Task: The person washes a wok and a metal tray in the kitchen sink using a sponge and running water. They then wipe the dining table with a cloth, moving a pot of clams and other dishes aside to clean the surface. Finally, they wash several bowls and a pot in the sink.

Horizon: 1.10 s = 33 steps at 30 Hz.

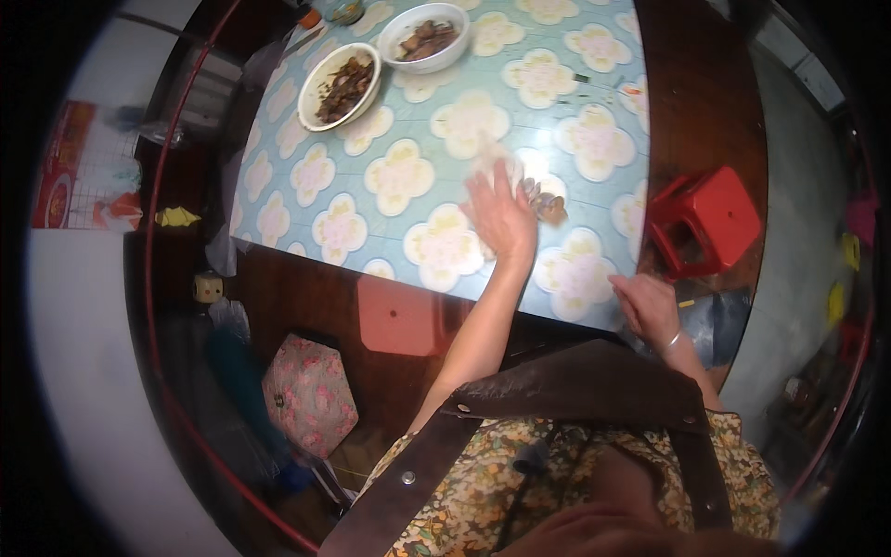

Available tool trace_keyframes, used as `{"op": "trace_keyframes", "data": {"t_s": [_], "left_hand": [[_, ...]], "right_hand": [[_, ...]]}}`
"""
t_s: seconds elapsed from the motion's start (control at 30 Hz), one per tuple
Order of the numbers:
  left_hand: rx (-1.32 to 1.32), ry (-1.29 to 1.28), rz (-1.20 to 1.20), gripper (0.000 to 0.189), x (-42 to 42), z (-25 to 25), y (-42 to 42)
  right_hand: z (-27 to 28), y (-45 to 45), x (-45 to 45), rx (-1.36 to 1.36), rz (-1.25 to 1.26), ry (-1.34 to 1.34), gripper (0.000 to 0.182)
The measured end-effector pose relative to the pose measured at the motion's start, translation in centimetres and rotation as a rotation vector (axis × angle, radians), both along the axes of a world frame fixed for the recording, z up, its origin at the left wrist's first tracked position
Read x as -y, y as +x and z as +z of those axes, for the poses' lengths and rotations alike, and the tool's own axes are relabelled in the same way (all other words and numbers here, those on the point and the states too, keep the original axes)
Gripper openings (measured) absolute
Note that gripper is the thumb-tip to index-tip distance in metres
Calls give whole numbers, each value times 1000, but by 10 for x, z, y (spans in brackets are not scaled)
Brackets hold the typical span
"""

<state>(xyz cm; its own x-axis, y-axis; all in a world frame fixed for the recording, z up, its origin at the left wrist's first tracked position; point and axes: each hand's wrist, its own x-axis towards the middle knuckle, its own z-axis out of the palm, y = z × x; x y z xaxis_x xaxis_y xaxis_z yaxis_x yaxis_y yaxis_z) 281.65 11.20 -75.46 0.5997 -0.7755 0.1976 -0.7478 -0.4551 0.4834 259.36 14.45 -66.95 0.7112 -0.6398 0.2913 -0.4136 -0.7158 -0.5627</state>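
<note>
My left hand (502, 212) lies palm down with fingers spread over a pale, blurred cloth (495, 157) on the table (390, 230). Beside its thumb is a small clump of brownish-grey scraps (546, 202), perhaps shells. At the table's near right corner is my right hand (649, 306), its fingers curled and a bangle (670, 341) on the wrist. Whether it holds anything is hidden. Two pale bowls, a cream one (340, 87) and a white one (424, 38), contain pieces of brown food towards the far left.
Small green bits (583, 79) dot the table's right side. A red plastic stool (717, 216) stands to the right, another (397, 317) by the near edge. Lower left is a floral folded umbrella or similar object (313, 397). Small jars (344, 10) stand at the far left.
</note>
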Motion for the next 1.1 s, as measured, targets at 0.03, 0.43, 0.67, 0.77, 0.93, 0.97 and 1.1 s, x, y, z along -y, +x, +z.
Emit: {"op": "trace_keyframes", "data": {"t_s": [0.03, 0.43, 0.67, 0.77, 0.93, 0.97, 1.1], "left_hand": [[-29, -25, -17, 48, 6, 2, -12], [-372, -23, 200, 50, -121, 46, -27], [2, 147, 29, 67, -116, 37, -53], [33, 173, 58, 73, -113, 34, -55], [71, 175, 142, 73, -105, 38, -59], [77, 176, 159, 73, -102, 38, -61], [99, 205, 258, 71, -92, 45, -73]], "right_hand": [[0, -9, 5, 41, -17, -23, 30], [3, -54, -8, 18, -85, 36, 28], [-21, -15, 29, -261, -154, -132, 33], [-50, 1, 63, -299, -129, -164, 35], [-62, 34, 138, -310, -9, -206, 36], [-64, 38, 154, -303, 15, -183, 35], [-53, 40, 186, -28, 124, -53, 29]]}}
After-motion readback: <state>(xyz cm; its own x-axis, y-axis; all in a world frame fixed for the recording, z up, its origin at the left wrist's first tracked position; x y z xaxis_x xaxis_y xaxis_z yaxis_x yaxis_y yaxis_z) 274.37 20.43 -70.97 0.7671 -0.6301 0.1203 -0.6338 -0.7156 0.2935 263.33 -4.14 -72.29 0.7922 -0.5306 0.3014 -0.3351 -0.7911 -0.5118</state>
